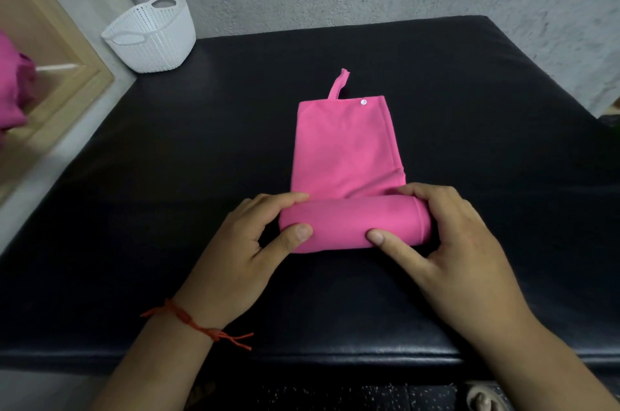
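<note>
Pink cloth (345,155), centre-front of black padded table (201,142): near end is rolled up, roll (352,226) gripped at its ends by left hand (235,253) & right hand (459,249), thumbs on near side, fingers curled over top. Larger part is laid flat, not yet rolled, up to snap button (363,102) & loop strap (339,83). Open surface is left ahead & either side; white basket (151,38) is set well apart at far-left corner, table's front edge lies below the wrists.
</note>
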A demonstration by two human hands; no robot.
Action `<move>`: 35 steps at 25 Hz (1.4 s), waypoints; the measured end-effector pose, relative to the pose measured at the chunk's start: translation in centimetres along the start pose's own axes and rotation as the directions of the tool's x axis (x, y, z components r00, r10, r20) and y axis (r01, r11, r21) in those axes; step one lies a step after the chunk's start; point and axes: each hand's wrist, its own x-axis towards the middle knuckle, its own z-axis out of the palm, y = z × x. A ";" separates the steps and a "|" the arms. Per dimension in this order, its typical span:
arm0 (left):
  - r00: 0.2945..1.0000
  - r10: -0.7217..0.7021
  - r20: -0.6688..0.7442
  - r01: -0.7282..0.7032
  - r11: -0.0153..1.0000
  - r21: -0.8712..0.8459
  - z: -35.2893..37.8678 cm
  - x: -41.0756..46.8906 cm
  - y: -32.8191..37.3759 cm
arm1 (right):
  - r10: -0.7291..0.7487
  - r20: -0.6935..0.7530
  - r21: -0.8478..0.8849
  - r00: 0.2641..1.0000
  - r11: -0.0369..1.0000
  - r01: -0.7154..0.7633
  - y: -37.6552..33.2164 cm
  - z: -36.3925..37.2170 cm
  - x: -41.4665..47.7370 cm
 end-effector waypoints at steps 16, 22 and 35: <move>0.992 0.122 -0.038 -0.125 0.988 -0.094 -0.6 -0.9 0.0 | 0.078 -0.080 -0.153 0.994 0.984 -0.090 -0.3 0.6 0.2; 0.999 0.005 -0.045 -0.012 0.989 -0.146 -0.8 -0.6 0.4 | -0.050 -0.140 -0.075 0.989 0.996 0.039 0.1 0.6 -0.4; 1.000 -0.017 -0.025 0.018 0.999 0.029 0.2 0.0 0.3 | 0.062 -0.056 -0.061 0.996 0.996 -0.066 -0.3 0.0 0.2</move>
